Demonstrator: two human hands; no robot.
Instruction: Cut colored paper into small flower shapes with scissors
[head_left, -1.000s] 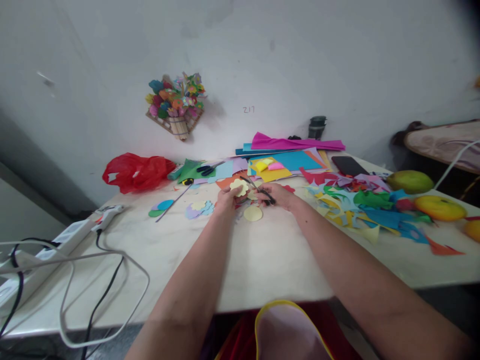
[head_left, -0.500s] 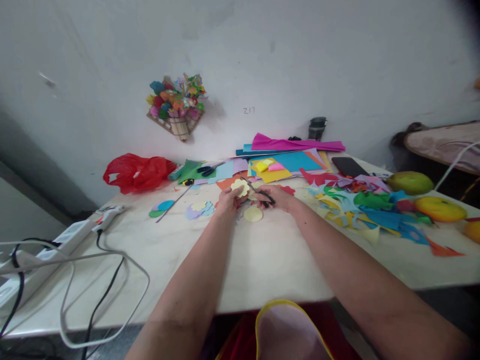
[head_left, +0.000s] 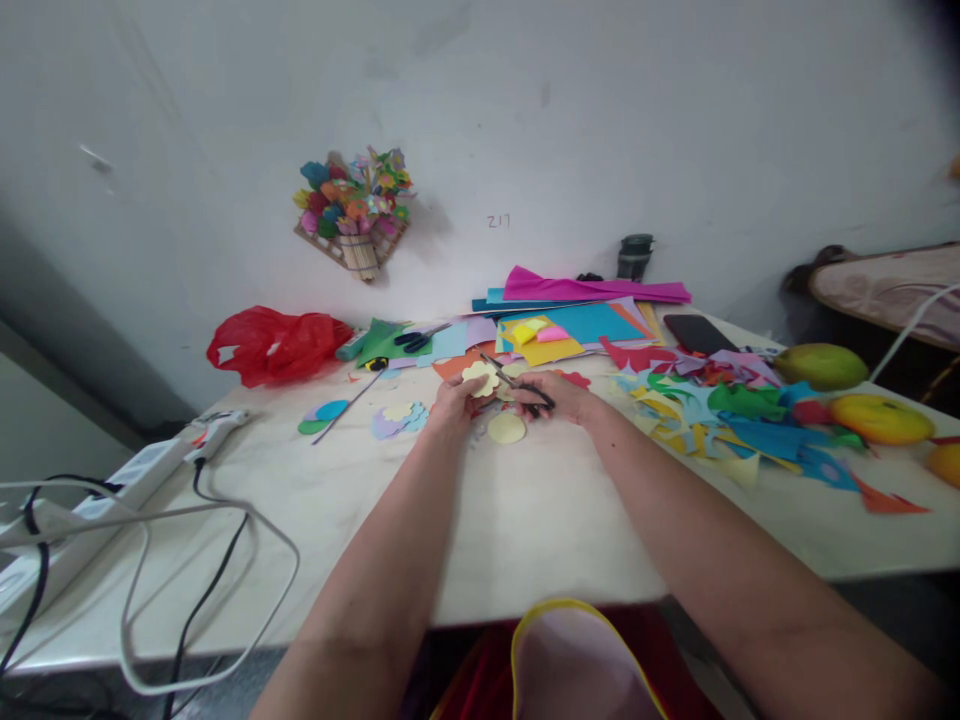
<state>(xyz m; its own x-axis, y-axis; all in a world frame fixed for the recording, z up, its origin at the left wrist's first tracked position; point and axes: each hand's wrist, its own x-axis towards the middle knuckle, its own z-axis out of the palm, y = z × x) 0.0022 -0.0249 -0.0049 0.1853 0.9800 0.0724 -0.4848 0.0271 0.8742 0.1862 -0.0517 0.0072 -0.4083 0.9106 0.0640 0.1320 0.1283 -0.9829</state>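
Note:
My left hand [head_left: 453, 403] pinches a pale yellow paper flower [head_left: 480, 378] with a scalloped edge. In my right hand [head_left: 556, 395] is a pair of scissors [head_left: 501, 372] with dark handles, its blades at the flower's right edge. On the table just below the hands lies a pale yellow paper circle [head_left: 507, 429]. Left of my left hand are flower-shaped cutouts [head_left: 401, 420] in lilac, light blue and pale yellow. Further left, a blue paper circle [head_left: 331, 411] overlaps a green one. A red paper piece [head_left: 576, 380] shows behind my right hand.
Paper scraps [head_left: 750, 420] and mangoes [head_left: 881, 418] cover the right side, with a phone [head_left: 697, 334] behind. Coloured sheets [head_left: 577, 325] and second scissors [head_left: 414, 341] lie at the back. A red plastic bag [head_left: 277, 345] and a power strip [head_left: 127, 485] with cables occupy the left.
The scissors' handles and my right-hand fingers have shifted slightly. The flower stays in my left hand in almost the same place; everything on the table looks unchanged.

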